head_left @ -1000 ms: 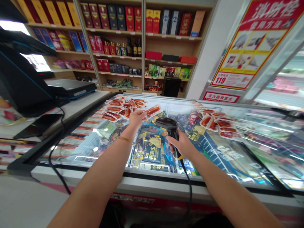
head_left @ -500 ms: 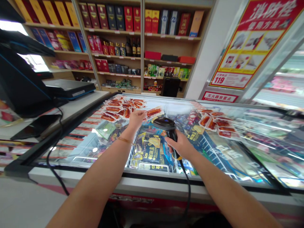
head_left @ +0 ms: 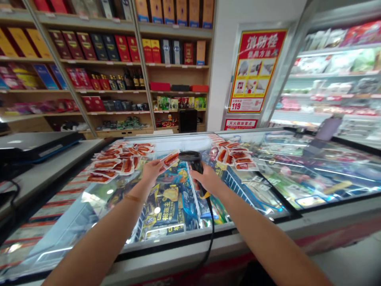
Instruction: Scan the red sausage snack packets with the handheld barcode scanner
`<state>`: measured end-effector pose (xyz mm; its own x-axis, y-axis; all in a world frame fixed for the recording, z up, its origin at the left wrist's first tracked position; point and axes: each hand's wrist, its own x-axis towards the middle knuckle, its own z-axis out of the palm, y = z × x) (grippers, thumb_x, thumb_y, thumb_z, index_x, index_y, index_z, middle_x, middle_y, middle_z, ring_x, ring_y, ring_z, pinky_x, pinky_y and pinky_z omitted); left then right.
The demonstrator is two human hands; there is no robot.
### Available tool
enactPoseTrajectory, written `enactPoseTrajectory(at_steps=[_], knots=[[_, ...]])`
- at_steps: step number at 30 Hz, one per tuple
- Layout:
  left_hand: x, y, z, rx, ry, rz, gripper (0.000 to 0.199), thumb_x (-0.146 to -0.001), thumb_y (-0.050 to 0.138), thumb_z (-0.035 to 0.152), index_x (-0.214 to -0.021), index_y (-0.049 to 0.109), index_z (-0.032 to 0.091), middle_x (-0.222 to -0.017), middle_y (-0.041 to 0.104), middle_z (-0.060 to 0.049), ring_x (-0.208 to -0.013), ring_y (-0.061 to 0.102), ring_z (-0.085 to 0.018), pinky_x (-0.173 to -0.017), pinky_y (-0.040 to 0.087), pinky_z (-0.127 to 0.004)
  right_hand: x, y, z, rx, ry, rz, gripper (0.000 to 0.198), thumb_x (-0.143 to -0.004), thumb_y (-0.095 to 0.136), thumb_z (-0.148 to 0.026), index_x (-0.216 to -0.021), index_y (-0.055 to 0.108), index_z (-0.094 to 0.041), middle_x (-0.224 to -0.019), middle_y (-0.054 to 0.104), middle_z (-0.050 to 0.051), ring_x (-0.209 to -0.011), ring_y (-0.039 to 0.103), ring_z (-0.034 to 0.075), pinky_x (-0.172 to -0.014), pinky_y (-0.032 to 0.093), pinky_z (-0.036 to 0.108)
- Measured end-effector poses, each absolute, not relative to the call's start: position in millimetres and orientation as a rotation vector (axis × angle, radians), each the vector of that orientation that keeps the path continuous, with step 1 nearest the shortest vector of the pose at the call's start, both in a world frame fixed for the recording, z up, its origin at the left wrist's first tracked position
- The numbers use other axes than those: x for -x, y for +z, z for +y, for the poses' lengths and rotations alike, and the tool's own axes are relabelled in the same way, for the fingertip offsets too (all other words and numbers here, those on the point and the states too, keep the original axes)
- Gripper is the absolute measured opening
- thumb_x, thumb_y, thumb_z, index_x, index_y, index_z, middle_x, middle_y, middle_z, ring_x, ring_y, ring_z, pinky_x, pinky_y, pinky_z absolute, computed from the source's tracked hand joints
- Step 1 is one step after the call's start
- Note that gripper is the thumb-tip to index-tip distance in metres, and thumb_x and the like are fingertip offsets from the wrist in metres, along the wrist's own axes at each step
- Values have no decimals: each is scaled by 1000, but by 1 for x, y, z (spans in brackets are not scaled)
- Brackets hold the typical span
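Observation:
My left hand pinches one end of a packaged sausage, a reddish-brown piece in a clear wrapper, held above the freezer glass. In my right hand is a black barcode scanner, gripped by its handle, with its head close to the right end of the sausage pack. A cable runs down from the handle over the freezer's front edge. To the left, a pile of sausage packs lies on the glass. Another group of sausage packs lies to the right of the scanner.
Beneath the glass lid of the chest freezer are bagged frozen goods in wire baskets. A counter with a flat black device stands at the left. Behind are shelves of boxes and bottles, a red poster and a refrigerated case.
The view has turned to the right, so the scene sits farther left. My left hand still holds the sausage pack and my right the scanner, with the two now closer together.

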<state>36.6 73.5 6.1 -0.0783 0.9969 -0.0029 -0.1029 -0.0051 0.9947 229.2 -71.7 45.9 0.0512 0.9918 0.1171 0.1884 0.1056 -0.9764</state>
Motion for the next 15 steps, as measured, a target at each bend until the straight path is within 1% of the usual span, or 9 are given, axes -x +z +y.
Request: enactPoseTrajectory(at_steps=[6, 9, 12, 15], knots=[[-137, 38, 78, -1270, 1153, 1098, 5, -75, 69, 18, -75, 68, 14, -71, 72, -3, -72, 70, -13, -72, 58, -24, -334, 68, -82, 1421, 802, -1139, 23, -75, 66, -33, -84, 49, -21, -53, 57, -6, -36, 54, 12, -37, 44, 23], [-206, 50, 82, -1327, 1091, 1040, 6, -76, 68, 17, -81, 69, 14, -74, 73, -3, -74, 71, -14, -69, 58, -24, -390, 72, -84, 1460, 737, -1007, 23, -74, 68, -33, -78, 49, -21, -49, 55, -4, -34, 52, 13, -34, 41, 24], [-275, 54, 87, -1397, 1043, 994, 9, -79, 64, 15, -85, 70, 12, -77, 73, -5, -74, 71, -14, -70, 58, -25, -433, 73, -85, 1484, 703, -898, 23, -73, 69, -33, -79, 50, -21, -49, 56, -4, -35, 52, 14, -35, 42, 25], [-328, 51, 93, -1485, 1009, 988, 11, -80, 62, 13, -86, 70, 10, -75, 72, -6, -74, 71, -15, -68, 58, -25, -459, 71, -85, 1530, 673, -864, 25, -72, 70, -33, -82, 51, -21, -49, 56, -4, -34, 52, 14, -34, 42, 26]])
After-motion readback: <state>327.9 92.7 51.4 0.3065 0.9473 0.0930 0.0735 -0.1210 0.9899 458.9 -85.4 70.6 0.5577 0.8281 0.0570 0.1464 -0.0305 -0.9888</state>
